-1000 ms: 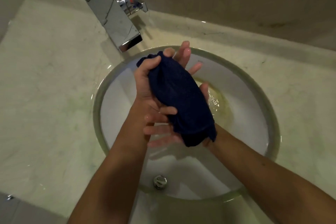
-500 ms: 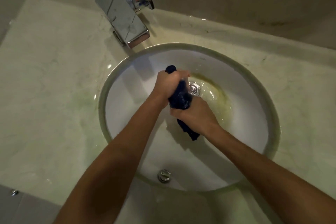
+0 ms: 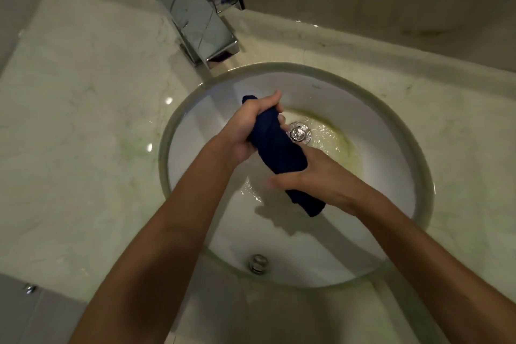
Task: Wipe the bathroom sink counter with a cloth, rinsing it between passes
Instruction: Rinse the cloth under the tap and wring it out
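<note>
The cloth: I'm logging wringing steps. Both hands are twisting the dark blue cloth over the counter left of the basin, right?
Not quite. Both hands, left hand and right hand, do grip the dark blue cloth, but the head view shows it held over the sink basin, beside the drain, not over the counter.

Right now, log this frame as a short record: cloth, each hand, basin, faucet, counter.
cloth: dark blue cloth, rolled and twisted, held over the basin
left hand: left hand grips the cloth's upper end
right hand: right hand grips its lower part; the tail hangs below
basin: round white basin, wet, yellowish stain around the drain
faucet: chrome faucet, no stream visible
counter: pale marble counter
</note>
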The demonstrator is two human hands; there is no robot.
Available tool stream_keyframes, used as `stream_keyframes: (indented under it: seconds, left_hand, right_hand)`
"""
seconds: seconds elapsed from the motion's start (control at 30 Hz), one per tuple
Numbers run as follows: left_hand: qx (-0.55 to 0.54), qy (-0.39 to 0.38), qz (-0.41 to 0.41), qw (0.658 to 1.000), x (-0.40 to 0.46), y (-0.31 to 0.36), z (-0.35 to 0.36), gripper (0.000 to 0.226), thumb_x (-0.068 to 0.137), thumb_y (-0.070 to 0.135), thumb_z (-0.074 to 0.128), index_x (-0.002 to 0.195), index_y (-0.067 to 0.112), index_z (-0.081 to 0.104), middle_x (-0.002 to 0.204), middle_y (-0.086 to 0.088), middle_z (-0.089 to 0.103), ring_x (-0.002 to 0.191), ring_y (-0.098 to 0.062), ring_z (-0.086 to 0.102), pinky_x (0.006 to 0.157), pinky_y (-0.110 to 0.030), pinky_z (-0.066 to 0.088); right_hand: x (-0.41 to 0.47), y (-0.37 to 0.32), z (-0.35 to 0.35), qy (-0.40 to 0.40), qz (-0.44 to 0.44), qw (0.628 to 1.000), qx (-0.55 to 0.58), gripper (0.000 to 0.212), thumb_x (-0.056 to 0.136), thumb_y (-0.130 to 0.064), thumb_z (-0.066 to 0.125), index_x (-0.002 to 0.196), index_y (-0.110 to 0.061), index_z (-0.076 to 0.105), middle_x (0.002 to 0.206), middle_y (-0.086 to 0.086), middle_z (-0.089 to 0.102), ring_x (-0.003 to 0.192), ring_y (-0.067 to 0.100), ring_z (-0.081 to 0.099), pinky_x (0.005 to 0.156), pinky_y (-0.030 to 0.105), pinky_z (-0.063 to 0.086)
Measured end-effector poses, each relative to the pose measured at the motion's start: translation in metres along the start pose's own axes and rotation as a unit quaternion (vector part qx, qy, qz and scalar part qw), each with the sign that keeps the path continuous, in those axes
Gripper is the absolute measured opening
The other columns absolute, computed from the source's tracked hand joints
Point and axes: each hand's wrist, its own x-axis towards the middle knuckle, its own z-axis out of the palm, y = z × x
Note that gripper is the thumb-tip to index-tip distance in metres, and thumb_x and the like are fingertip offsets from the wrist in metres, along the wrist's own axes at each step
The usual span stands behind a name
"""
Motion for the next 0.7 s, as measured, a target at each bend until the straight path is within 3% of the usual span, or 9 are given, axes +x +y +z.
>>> stream_keyframes:
  seconds: [0.07, 0.17, 0.27, 0.33, 0.4, 0.47, 0.53, 0.6, 0.7]
  left_hand:
    - [-0.033, 0.001, -0.006, 0.999, 0.0, 0.0, 0.003, 0.029, 0.094, 0.032, 0.067, 0.074, 0.014, 0.057, 0.064, -0.003, 0.057, 0.057, -0.016, 0.057, 0.068, -0.03, 0.052]
    - [-0.066, 0.05, -0.021, 0.996, 0.003, -0.007, 0.009, 0.027, 0.094, 0.025, 0.066, 0.073, 0.013, 0.055, 0.062, -0.003, 0.055, 0.051, -0.016, 0.055, 0.062, -0.031, 0.052]
    - [-0.034, 0.109, 0.002, 0.993, 0.009, -0.014, 0.011, 0.023, 0.093, 0.023, 0.068, 0.076, 0.011, 0.057, 0.065, -0.007, 0.057, 0.05, -0.019, 0.058, 0.058, -0.031, 0.053]
    - [0.004, 0.111, 0.024, 0.994, 0.008, -0.013, 0.009, 0.023, 0.091, 0.027, 0.072, 0.078, 0.011, 0.06, 0.07, -0.009, 0.06, 0.055, -0.021, 0.062, 0.064, -0.034, 0.054]
    - [0.038, 0.064, 0.033, 0.997, -0.001, -0.006, 0.009, 0.029, 0.089, 0.036, 0.075, 0.083, 0.012, 0.062, 0.074, -0.008, 0.063, 0.064, -0.022, 0.065, 0.072, -0.036, 0.055]
    - [0.025, -0.018, 0.022, 0.999, -0.016, 0.004, 0.01, 0.034, 0.089, 0.044, 0.071, 0.091, 0.01, 0.063, 0.08, -0.009, 0.064, 0.075, -0.024, 0.066, 0.079, -0.037, 0.056]
    - [-0.039, -0.112, 0.003, 0.993, -0.029, 0.012, 0.005, 0.038, 0.088, 0.042, 0.06, 0.1, 0.006, 0.061, 0.09, -0.014, 0.064, 0.089, -0.029, 0.066, 0.088, -0.039, 0.054]
    - [-0.072, -0.206, 0.004, 0.976, -0.035, 0.016, -0.004, 0.041, 0.087, 0.035, 0.053, 0.113, 0.004, 0.056, 0.104, -0.017, 0.062, 0.107, -0.033, 0.061, 0.1, -0.043, 0.05]
    - [-0.074, -0.286, 0.026, 0.955, -0.036, 0.013, -0.014, 0.064, 0.089, 0.035, 0.067, 0.138, 0.004, 0.041, 0.125, -0.017, 0.053, 0.124, -0.032, 0.053, 0.114, -0.048, 0.038]
  right_hand:
    - [0.002, 0.004, 0.007, 0.042, 0.026, 0.998, -0.04, 0.021, 0.079, -0.028, 0.075, 0.08, -0.01, 0.065, 0.064, 0.001, 0.069, 0.059, 0.019, 0.067, 0.062, 0.036, 0.053]
    - [0.01, 0.013, 0.019, 0.127, 0.041, 0.987, -0.085, 0.04, 0.064, -0.04, 0.067, 0.075, -0.001, 0.066, 0.069, 0.013, 0.072, 0.055, 0.024, 0.064, 0.053, 0.034, 0.047]
    - [0.014, 0.02, 0.028, 0.177, 0.0, 0.98, -0.091, 0.032, 0.066, -0.033, 0.066, 0.069, -0.001, 0.064, 0.061, 0.012, 0.07, 0.053, 0.029, 0.066, 0.05, 0.039, 0.052]
    - [0.013, 0.025, 0.029, 0.172, -0.022, 0.982, -0.071, 0.022, 0.072, -0.022, 0.067, 0.066, 0.0, 0.063, 0.055, 0.007, 0.068, 0.047, 0.022, 0.064, 0.05, 0.04, 0.054]
    - [0.01, 0.029, 0.024, 0.14, -0.027, 0.99, -0.016, 0.016, 0.077, -0.014, 0.07, 0.071, -0.003, 0.062, 0.056, 0.002, 0.068, 0.05, 0.017, 0.063, 0.056, 0.038, 0.053]
    - [0.006, 0.033, 0.012, 0.072, -0.014, 0.994, 0.079, 0.022, 0.075, -0.022, 0.078, 0.086, -0.012, 0.062, 0.067, -0.003, 0.067, 0.06, 0.014, 0.063, 0.059, 0.033, 0.051]
    - [0.0, 0.035, -0.001, -0.003, 0.003, 0.987, 0.163, 0.041, 0.068, -0.031, 0.083, 0.102, -0.017, 0.064, 0.081, -0.002, 0.068, 0.067, 0.013, 0.063, 0.06, 0.027, 0.051]
    - [-0.003, 0.035, -0.011, -0.053, 0.005, 0.979, 0.197, 0.069, 0.061, -0.041, 0.087, 0.117, -0.007, 0.064, 0.097, 0.01, 0.068, 0.077, 0.018, 0.065, 0.061, 0.029, 0.055]
    - [-0.006, 0.032, -0.022, -0.113, -0.011, 0.955, 0.275, 0.101, 0.052, -0.054, 0.094, 0.132, -0.001, 0.06, 0.117, 0.013, 0.068, 0.098, 0.025, 0.066, 0.079, 0.039, 0.062]
